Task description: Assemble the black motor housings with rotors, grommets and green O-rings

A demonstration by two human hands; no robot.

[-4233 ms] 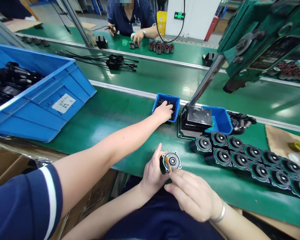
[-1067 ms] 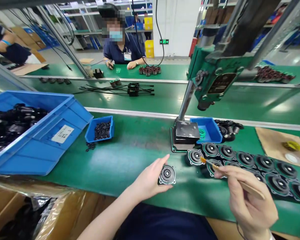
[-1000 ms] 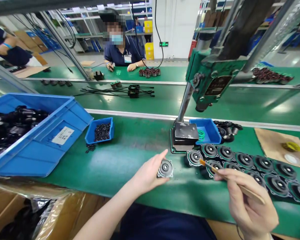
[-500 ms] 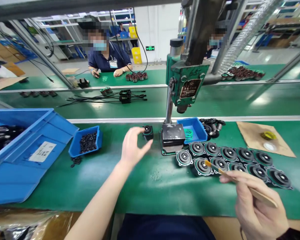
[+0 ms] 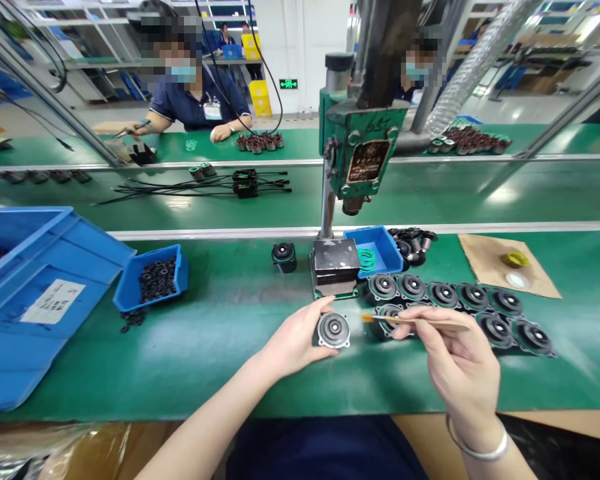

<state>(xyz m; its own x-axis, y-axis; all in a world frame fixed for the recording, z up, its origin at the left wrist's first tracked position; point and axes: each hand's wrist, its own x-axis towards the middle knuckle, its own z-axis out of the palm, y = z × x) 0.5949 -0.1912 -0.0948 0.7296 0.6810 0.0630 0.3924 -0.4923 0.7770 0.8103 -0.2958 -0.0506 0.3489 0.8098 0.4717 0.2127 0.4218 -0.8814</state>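
My left hand (image 5: 300, 337) has its thumb and fingers on either side of a round metal housing (image 5: 334, 329) with a black stepped centre, low on the green bench. In my right hand (image 5: 453, 347) is a small brush (image 5: 430, 323) with a wooden handle, held like a pen. Its orange bristles point left, just right of that housing. Several similar housings (image 5: 444, 293) stand in two rows behind and beside my right hand, which partly hides the front row. A black cylindrical part (image 5: 284, 257) stands alone beyond my left hand, beside the press base (image 5: 336, 261).
A green press head (image 5: 363, 153) hangs above its base. Blue bins (image 5: 153, 277) (image 5: 30, 300) stand left, one with small black rings. Behind the base, another blue bin (image 5: 383, 250) holds green rings. Cardboard (image 5: 500, 267) with a yellow container lies right. A co-worker (image 5: 193, 100) sits opposite.
My left hand has left the black cylindrical part and taken hold of the nearest housing, now nearer me, apart from the rows. My right hand has moved the brush left. The view has shifted slightly.
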